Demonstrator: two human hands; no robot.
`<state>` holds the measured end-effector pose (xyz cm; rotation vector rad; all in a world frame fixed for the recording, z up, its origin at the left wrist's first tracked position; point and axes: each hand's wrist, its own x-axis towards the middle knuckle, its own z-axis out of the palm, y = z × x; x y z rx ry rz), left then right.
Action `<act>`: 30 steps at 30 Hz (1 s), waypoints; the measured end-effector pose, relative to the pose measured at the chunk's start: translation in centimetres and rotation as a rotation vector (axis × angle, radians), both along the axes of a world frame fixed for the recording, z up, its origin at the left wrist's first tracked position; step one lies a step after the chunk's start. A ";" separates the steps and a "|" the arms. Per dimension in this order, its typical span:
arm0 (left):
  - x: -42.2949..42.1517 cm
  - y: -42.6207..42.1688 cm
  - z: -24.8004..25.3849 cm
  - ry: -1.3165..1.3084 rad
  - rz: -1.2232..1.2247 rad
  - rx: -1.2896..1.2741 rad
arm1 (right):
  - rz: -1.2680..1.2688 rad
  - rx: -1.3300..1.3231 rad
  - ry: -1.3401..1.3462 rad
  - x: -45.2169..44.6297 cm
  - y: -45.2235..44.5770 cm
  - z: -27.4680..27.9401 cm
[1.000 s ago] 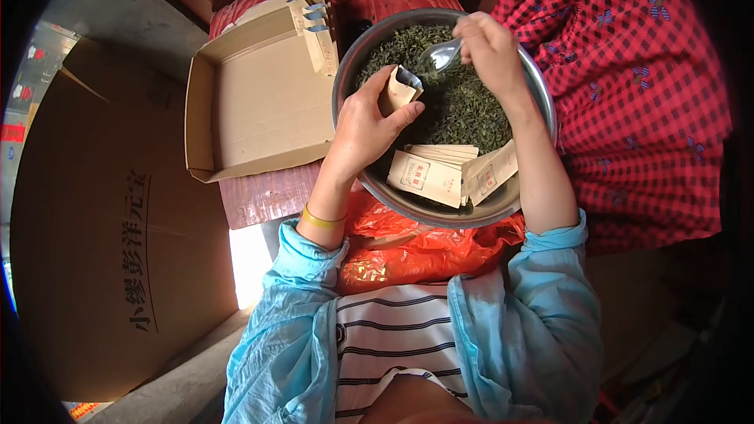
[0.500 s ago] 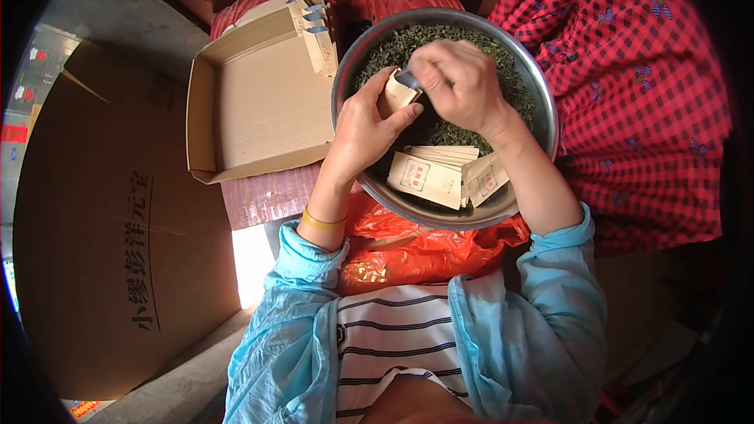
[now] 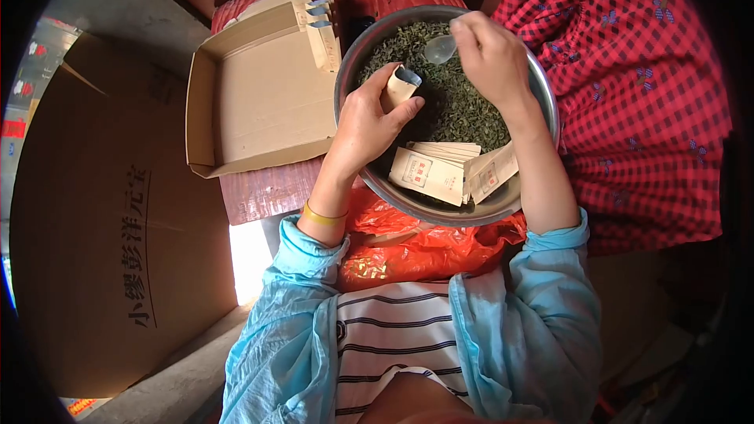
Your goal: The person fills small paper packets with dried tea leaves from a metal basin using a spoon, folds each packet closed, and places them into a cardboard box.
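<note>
Between the thumb and fingers of my left hand (image 3: 367,122) stands a small cream paper packet (image 3: 400,91), its mouth open upward with a silvery lining. My right hand (image 3: 493,61) is closed on a clear spoon (image 3: 441,49), whose bowl hangs over the dried green leaves (image 3: 463,106), which look like tea. The leaves fill a wide metal basin (image 3: 343,71). A stack of flat printed packets (image 3: 426,176) rests inside the basin at its near side, and another printed packet (image 3: 493,173) leans beside it, partly behind my right forearm.
A shallow cardboard tray (image 3: 271,110) lies left of the basin, with several upright open packets (image 3: 323,43) along its right side. A large cardboard box (image 3: 86,212) stands at far left. Red plastic (image 3: 408,255) lies below the basin; checked red cloth (image 3: 628,94) hangs at right.
My right hand has moved up and right, drawing the spoon away from the packet's mouth. My left hand keeps the packet in nearly the same place.
</note>
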<state>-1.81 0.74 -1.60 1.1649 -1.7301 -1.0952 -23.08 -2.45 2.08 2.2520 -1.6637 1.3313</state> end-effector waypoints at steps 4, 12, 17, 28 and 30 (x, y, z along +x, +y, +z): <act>-0.1 0.1 0.3 -0.002 0.006 -0.026 | 0.006 0.495 0.107 0.9 -0.6 -2.4; 0.0 0.0 0.0 -0.009 0.019 -0.060 | 0.045 0.248 -0.255 -0.9 -1.4 -1.4; 0.0 0.0 0.0 -0.083 0.047 -0.074 | 0.323 -0.128 -0.199 1.1 0.6 0.1; 0.2 -0.2 -0.2 -0.050 0.027 -0.058 | 0.468 -0.229 0.042 3.1 1.6 0.0; 0.1 -0.1 -0.1 -0.042 0.019 -0.043 | 0.468 -0.208 -0.037 2.7 0.9 -0.3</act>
